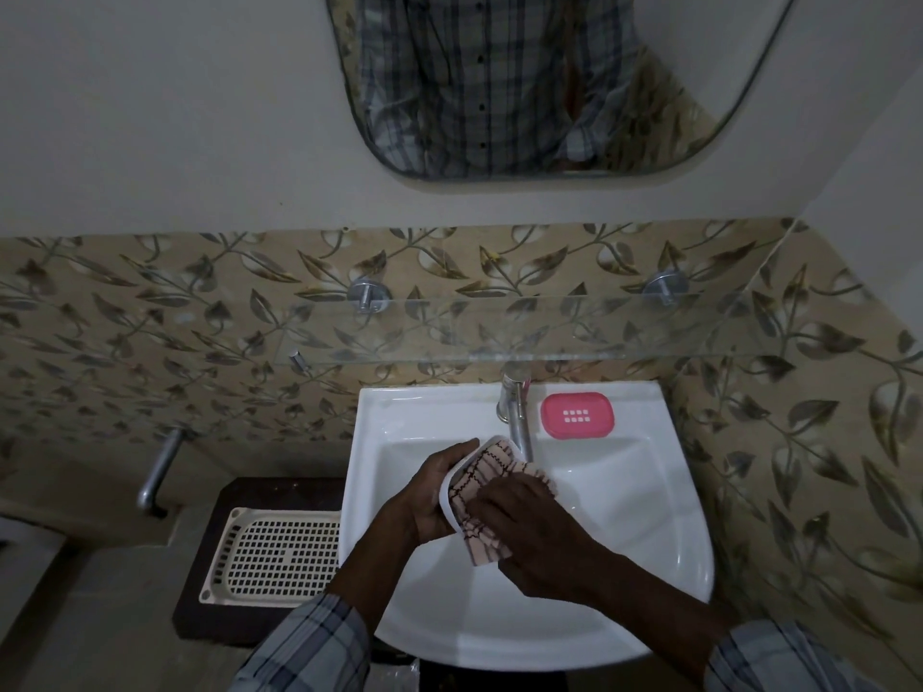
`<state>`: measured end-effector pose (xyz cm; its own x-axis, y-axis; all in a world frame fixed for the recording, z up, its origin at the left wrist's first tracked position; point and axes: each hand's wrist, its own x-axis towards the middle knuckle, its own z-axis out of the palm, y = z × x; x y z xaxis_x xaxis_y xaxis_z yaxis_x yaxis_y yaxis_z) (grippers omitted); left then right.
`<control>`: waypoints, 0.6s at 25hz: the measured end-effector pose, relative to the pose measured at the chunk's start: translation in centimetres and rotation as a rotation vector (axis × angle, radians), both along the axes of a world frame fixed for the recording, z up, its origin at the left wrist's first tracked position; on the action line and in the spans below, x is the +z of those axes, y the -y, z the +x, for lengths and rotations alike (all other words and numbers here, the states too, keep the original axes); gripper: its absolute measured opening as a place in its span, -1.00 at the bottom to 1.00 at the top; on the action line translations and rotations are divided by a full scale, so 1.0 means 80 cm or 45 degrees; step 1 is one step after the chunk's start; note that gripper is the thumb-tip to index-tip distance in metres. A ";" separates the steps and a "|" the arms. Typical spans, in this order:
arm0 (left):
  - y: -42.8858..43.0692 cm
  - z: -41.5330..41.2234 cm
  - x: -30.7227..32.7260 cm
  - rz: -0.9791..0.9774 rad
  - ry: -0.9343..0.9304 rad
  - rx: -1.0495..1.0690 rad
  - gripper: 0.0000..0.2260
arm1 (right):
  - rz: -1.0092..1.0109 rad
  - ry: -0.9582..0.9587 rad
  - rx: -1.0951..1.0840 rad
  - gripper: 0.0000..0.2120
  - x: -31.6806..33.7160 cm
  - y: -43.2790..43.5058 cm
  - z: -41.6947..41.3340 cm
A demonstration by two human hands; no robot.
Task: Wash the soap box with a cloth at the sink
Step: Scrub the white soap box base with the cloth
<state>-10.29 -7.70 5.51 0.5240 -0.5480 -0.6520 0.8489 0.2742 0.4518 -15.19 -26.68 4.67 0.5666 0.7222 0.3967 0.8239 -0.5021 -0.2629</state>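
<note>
Over the white sink [624, 566] my left hand [433, 496] grips a white soap box part [448, 491] by its rim, tilted on edge. My right hand [537, 529] presses a pink checked cloth [492, 484] into the box, its fingers curled on the cloth. The cloth hangs down below the box and hides most of its inside. A pink soap box insert [577, 415] with drain holes lies on the sink's back ledge, right of the tap [514, 412].
A cream perforated tray [279, 556] sits on a dark stand left of the sink. A glass shelf [499, 332] juts from the leaf-patterned tiles above the tap. A second metal tap [159, 467] sticks out at the left wall. A mirror [524, 82] hangs above.
</note>
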 end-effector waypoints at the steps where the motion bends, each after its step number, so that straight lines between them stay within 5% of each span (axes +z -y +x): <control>1: -0.001 -0.001 0.000 0.030 0.015 -0.034 -0.56 | -0.092 -0.023 0.089 -0.51 0.004 0.009 0.007; 4: -0.002 -0.001 0.005 0.062 0.040 -0.105 -0.60 | -0.262 0.033 0.177 -0.56 0.016 0.032 0.028; 11: 0.002 0.002 0.006 0.163 -0.033 -0.061 -0.61 | 0.085 -0.196 -0.135 -0.64 -0.008 -0.014 -0.011; 15: 0.008 -0.002 0.010 0.104 -0.017 -0.170 -0.61 | -0.089 -0.014 0.096 -0.65 0.006 0.030 0.016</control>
<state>-10.48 -8.37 6.32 0.4411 -0.5572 -0.7035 0.8814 0.1210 0.4567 -13.89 -29.06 5.17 0.5138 0.7887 0.3376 0.8572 -0.4564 -0.2385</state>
